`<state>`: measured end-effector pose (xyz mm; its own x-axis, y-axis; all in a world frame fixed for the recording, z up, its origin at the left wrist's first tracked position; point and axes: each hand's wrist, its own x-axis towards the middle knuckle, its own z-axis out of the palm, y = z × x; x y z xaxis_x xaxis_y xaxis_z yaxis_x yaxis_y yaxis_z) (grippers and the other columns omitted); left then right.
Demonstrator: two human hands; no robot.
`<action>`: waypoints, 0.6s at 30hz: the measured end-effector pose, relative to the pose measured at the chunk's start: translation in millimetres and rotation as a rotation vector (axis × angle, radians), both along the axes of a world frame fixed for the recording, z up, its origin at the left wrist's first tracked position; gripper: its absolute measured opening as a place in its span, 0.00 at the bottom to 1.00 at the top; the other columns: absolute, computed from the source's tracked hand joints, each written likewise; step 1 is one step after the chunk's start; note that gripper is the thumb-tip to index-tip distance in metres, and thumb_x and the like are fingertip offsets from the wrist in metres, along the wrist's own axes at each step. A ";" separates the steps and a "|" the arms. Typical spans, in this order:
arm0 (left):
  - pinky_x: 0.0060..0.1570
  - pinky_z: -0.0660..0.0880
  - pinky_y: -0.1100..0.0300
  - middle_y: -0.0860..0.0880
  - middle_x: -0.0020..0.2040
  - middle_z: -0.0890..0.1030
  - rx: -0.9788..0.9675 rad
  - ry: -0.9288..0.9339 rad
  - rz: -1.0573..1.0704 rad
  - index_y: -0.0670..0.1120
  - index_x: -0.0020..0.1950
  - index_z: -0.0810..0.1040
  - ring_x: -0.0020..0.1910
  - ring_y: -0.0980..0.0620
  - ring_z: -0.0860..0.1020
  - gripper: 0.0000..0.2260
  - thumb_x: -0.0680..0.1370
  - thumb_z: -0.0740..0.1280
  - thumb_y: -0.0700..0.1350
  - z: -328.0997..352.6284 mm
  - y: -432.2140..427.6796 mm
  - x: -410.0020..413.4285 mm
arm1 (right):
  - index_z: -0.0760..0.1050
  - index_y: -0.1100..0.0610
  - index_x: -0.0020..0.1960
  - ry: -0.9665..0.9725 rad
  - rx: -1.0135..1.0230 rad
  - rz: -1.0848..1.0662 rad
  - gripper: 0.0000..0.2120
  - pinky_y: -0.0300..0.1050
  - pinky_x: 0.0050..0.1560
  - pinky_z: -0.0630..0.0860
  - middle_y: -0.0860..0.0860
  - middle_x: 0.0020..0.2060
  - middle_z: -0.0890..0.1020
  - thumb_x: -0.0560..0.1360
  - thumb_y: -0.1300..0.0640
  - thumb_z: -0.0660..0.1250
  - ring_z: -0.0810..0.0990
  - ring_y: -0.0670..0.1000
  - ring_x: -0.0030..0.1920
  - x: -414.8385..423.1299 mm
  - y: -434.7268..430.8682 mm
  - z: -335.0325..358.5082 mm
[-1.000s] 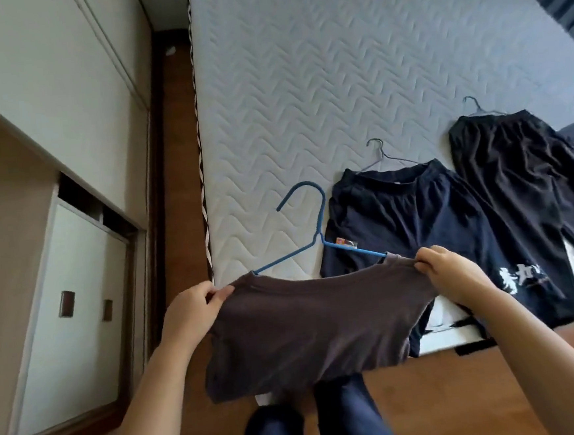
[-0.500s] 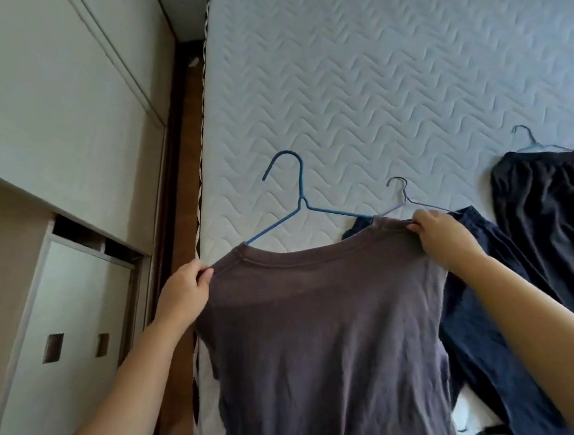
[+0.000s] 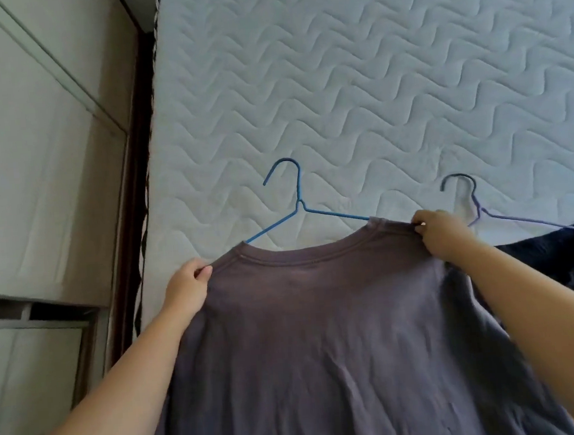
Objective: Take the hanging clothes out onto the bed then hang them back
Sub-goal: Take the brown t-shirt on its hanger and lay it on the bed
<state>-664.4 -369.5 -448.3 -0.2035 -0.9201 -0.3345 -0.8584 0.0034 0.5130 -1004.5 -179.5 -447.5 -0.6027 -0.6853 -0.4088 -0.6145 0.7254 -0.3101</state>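
— Where is the shirt?
— The brown shirt is spread over the bed; left hand and right hand each pinch a shoulder.
— And the hanger?
— The blue hanger sits inside the collar, hook pointing away, between both hands.

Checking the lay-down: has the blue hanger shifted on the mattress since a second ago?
Cannot tell: blue hanger sits on the same mattress patch, but the camera moved.
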 end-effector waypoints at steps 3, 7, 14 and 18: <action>0.50 0.70 0.52 0.38 0.52 0.81 -0.043 -0.049 0.001 0.38 0.51 0.78 0.52 0.40 0.77 0.09 0.77 0.63 0.41 -43.3 -4.4 -4.1 | 0.77 0.65 0.51 -0.003 -0.108 -0.082 0.10 0.50 0.51 0.68 0.66 0.50 0.78 0.77 0.62 0.60 0.75 0.64 0.54 -3.4 7.8 -47.8; 0.44 0.66 0.57 0.43 0.45 0.80 -0.109 0.000 0.025 0.40 0.48 0.79 0.45 0.45 0.75 0.07 0.77 0.64 0.42 -57.7 -5.2 4.3 | 0.78 0.65 0.48 -0.065 -0.280 -0.099 0.08 0.47 0.51 0.66 0.55 0.43 0.75 0.75 0.62 0.63 0.73 0.56 0.49 -11.1 15.0 -62.7; 0.43 0.66 0.57 0.44 0.42 0.79 -0.106 0.029 0.027 0.40 0.47 0.79 0.43 0.46 0.74 0.07 0.76 0.65 0.42 -61.7 -6.4 3.4 | 0.76 0.62 0.52 -0.068 -0.246 -0.171 0.08 0.52 0.56 0.68 0.58 0.49 0.80 0.75 0.59 0.64 0.76 0.60 0.56 -8.1 11.2 -58.0; 0.46 0.67 0.56 0.41 0.47 0.80 0.040 0.045 0.007 0.40 0.49 0.78 0.50 0.40 0.77 0.06 0.77 0.64 0.42 -54.5 -12.1 6.4 | 0.64 0.55 0.66 0.001 0.031 -0.214 0.18 0.57 0.65 0.60 0.57 0.64 0.73 0.77 0.58 0.60 0.68 0.60 0.66 11.4 3.9 -26.9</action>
